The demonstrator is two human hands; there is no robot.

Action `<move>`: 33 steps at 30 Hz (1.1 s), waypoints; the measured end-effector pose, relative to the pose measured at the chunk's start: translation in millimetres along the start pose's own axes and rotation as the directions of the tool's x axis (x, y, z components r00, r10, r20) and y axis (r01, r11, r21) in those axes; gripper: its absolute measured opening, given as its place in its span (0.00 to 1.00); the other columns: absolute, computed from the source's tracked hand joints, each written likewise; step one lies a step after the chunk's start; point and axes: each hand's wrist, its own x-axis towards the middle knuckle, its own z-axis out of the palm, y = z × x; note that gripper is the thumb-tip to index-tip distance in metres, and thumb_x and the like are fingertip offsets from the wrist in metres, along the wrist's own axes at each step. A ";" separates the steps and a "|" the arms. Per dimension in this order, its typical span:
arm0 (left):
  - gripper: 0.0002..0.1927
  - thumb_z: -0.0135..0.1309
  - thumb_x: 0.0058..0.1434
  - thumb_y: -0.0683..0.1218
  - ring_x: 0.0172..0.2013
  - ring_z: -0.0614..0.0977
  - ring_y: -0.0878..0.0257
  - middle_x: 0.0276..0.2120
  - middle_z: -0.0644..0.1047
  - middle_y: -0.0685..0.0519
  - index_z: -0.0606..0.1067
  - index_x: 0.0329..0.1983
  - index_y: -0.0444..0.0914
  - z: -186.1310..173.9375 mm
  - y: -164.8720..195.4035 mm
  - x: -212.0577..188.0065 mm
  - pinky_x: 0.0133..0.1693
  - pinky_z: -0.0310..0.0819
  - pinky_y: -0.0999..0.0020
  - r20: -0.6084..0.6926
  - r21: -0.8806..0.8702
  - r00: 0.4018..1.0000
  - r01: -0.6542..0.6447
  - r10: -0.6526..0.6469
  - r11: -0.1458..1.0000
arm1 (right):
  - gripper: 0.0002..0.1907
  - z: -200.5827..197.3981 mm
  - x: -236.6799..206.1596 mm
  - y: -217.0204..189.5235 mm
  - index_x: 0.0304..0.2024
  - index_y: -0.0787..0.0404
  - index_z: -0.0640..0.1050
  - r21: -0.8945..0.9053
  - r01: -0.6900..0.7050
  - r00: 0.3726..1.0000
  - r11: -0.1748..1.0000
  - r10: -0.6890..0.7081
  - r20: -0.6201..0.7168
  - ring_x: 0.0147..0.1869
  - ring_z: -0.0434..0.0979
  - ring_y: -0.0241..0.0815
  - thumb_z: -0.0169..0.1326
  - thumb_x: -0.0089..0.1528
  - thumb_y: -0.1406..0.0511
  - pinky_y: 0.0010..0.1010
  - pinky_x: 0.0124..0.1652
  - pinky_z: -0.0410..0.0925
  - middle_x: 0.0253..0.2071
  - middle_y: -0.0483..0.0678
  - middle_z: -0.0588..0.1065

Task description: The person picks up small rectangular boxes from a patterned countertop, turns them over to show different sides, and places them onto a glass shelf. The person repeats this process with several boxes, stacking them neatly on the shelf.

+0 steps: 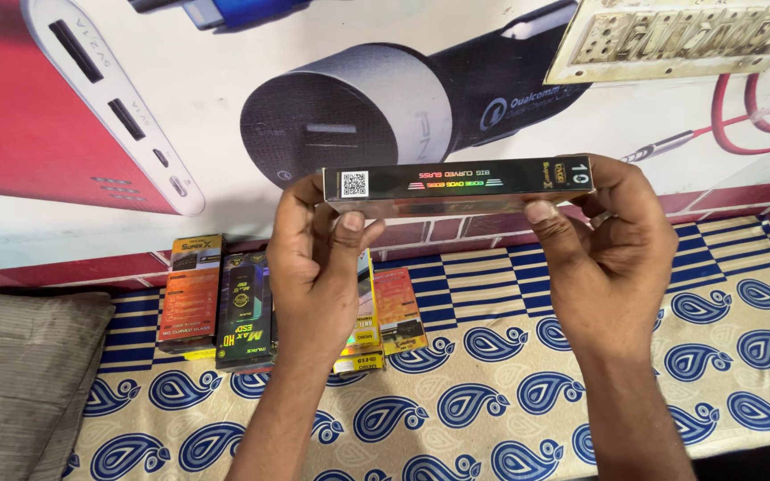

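Both hands clamp a slim dark box (458,187) endwise, held level at chest height: left hand (314,258) and right hand (612,258) pinch its ends, thumbs underneath. Shallow pinch; it could slip onto the packets (242,307) below the left grip.

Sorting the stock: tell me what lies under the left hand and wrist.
Below the left hand, small flat boxes lie on the paisley cloth: orange, black, yellow. The wrist covers part of the yellow box; anything beneath it stays hidden.
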 end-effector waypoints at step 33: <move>0.13 0.55 0.68 0.41 0.47 0.87 0.54 0.46 0.82 0.47 0.74 0.54 0.35 35.0 30.0 -6.0 0.46 0.81 0.59 0.167 0.659 0.972 -0.237 0.168 0.714 | 0.26 23.8 0.9 -53.1 0.60 0.69 0.68 -0.103 0.003 1.000 0.995 -0.004 -0.012 0.57 0.77 0.32 0.59 0.60 0.74 0.21 0.54 0.75 0.53 0.48 0.75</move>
